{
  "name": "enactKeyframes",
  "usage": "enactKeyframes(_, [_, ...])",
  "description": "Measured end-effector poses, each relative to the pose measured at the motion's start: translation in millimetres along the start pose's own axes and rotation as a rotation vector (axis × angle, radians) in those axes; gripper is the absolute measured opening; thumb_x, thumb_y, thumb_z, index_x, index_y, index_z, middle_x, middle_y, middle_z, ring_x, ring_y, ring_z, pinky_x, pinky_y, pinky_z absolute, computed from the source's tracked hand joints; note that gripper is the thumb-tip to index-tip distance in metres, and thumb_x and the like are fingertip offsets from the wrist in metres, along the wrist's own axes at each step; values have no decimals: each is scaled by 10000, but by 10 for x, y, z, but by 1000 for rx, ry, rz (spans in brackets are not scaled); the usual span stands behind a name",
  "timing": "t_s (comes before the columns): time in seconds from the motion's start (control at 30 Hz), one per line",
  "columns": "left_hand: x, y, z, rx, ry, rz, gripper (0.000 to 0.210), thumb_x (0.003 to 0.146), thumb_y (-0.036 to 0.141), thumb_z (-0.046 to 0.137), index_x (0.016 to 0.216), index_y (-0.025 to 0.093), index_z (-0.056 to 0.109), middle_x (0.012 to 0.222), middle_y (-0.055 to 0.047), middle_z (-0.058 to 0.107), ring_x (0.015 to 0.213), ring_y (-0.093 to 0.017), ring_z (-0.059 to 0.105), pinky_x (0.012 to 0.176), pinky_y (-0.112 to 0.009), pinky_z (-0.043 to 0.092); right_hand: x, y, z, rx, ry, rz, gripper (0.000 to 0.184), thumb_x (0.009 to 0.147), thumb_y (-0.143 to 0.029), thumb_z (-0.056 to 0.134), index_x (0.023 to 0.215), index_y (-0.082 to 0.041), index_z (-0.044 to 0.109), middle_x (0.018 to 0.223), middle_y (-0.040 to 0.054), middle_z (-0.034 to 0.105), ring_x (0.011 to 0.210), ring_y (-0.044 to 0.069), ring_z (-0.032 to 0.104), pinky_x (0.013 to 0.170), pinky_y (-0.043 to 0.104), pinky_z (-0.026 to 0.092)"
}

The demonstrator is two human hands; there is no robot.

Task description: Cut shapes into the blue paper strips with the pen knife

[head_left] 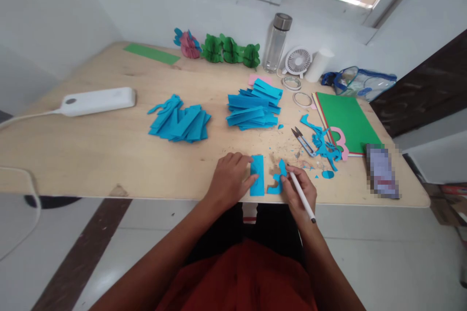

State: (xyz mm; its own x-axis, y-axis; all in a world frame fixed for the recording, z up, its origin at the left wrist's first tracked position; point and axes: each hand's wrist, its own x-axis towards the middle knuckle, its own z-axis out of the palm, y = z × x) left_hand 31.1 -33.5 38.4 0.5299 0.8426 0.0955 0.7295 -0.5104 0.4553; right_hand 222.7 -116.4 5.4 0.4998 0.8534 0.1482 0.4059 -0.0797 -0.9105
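A folded-looking blue paper strip lies upright near the table's front edge. My left hand is at its left side, fingers curled, with the thumb and forefinger on the strip. Just right of it, my right hand is closed around a slim white pen, which slants down toward me. The thumb and fingers of that same hand also pinch a blue paper cut-out with a stepped, curvy edge. The cut-out and the strip are a small gap apart.
Blue strips are stacked in a left pile and a back pile. Thread snips, blue scraps and a pink paper shape lie right, by green sheets. A glass bottle and small fan stand behind.
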Motion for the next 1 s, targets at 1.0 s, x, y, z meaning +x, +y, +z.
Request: enactKeyframes(1.0, [637,-1422,-1372,12,92,-152,73,734,157,590,780,213,601,790,8,683,747,-169,614,695,-280,458,-29,49,25,-109,59,-56,418,767,-560,675,1007,-221,722,934,87,747,843,265,696,775,392,581])
